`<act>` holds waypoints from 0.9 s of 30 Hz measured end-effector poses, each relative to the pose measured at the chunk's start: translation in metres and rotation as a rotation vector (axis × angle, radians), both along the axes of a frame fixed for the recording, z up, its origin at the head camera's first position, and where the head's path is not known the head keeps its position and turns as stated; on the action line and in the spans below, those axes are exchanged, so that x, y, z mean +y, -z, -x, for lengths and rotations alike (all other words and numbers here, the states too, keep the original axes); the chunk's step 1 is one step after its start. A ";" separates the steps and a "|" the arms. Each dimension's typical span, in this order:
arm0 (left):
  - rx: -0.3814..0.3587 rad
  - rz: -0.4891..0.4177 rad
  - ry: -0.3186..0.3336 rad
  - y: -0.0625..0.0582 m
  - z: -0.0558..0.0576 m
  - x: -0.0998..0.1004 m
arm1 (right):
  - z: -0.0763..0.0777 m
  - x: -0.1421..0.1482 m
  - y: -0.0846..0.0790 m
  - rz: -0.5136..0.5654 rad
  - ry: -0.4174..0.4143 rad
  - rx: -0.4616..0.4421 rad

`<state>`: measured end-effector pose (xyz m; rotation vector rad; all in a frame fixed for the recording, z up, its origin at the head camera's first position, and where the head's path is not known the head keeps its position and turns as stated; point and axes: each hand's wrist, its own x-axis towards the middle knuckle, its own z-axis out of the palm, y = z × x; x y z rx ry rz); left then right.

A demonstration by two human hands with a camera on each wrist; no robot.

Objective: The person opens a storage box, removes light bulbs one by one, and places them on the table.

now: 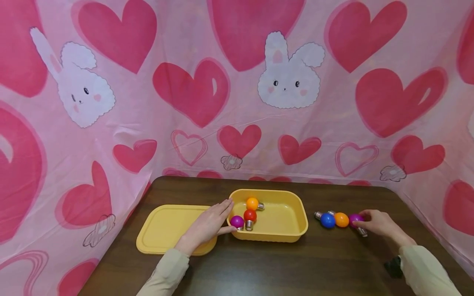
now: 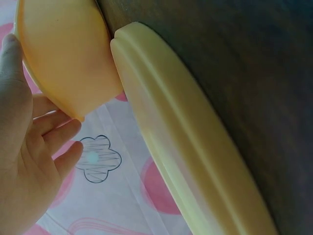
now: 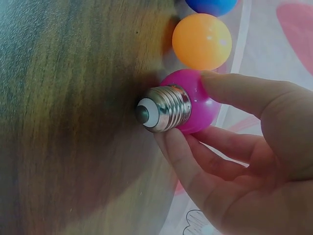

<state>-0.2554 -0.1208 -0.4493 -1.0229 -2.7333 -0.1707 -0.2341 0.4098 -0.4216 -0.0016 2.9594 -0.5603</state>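
Note:
My right hand (image 1: 381, 224) pinches a purple light bulb (image 3: 199, 107) between thumb and fingers at the right end of a short row. The bulb's silver screw base (image 3: 171, 105) points away from the palm. Beside it lie an orange bulb (image 1: 342, 220) and a blue bulb (image 1: 327, 220). My left hand (image 1: 207, 224) rests against the left end of a yellow plastic box (image 1: 281, 237), its fingers extended along the rim and the thumb by the front wall. Inside the box, at its left side, are an orange bulb (image 1: 252, 203), a red bulb (image 1: 249, 215) and a purple bulb (image 1: 237, 222).
Left of the box, the yellow lid (image 1: 163, 230) lies on the dark wooden table (image 1: 281, 267), partly under my left forearm in the head view. Another screw base (image 1: 331, 213) shows behind the blue and orange bulbs. A pink heart-patterned cloth (image 1: 237, 102) hangs around the table.

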 end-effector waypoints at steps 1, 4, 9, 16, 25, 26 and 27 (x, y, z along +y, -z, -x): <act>0.001 -0.002 0.001 0.000 0.000 0.000 | 0.000 0.000 0.000 -0.001 -0.001 0.003; 0.015 -0.007 0.008 0.000 0.000 0.000 | -0.001 0.001 0.000 0.003 -0.001 0.004; 0.012 0.001 0.006 0.001 0.000 0.000 | -0.002 0.002 -0.001 0.022 0.002 -0.003; -0.007 -0.006 0.000 0.000 -0.001 0.000 | -0.005 0.002 -0.001 0.019 -0.011 0.030; -0.011 -0.016 0.004 -0.002 -0.002 0.000 | -0.006 0.004 -0.006 0.035 -0.023 0.056; -0.011 -0.015 0.006 -0.002 -0.002 0.000 | -0.006 0.003 -0.008 0.036 -0.026 0.062; -0.011 -0.013 0.006 -0.002 -0.002 0.000 | -0.006 0.003 -0.010 0.037 -0.028 0.075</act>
